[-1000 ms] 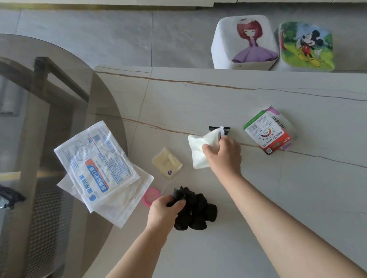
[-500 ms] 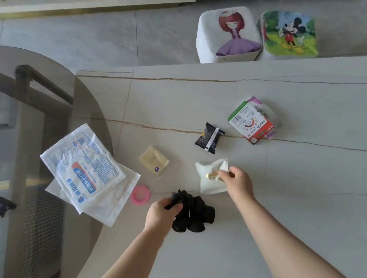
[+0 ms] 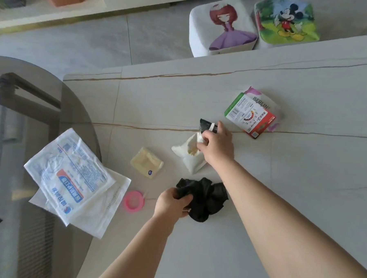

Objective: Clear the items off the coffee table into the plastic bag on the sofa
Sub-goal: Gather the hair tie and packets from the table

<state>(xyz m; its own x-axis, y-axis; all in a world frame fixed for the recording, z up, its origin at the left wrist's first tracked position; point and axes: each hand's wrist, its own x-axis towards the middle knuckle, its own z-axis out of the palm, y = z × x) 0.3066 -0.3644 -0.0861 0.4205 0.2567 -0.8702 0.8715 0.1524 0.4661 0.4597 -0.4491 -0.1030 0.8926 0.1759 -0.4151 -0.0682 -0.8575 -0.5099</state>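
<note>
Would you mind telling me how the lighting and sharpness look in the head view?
Head view: soft, even daylight with faint shadows; wide-angle lens bows the coffee table edge; the mask packet print is soft; the glass tabletop shows reflections.

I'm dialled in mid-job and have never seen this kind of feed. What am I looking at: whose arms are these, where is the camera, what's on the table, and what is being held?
There is no machine here: the two bare arms belong to a person, and the single camera is worn on their head, looking forward and down.

The left hand grips a crumpled black cloth. The right hand holds a white packet while its fingers reach a small black sachet.

Lying loose on the pale coffee table are a red, white and green packet, a small yellow packet, a pink ring and two flat white mask packets, which overhang the adjoining glass top. Two picture-printed stools stand on the floor beyond. The plastic bag and sofa are not in view.
</note>
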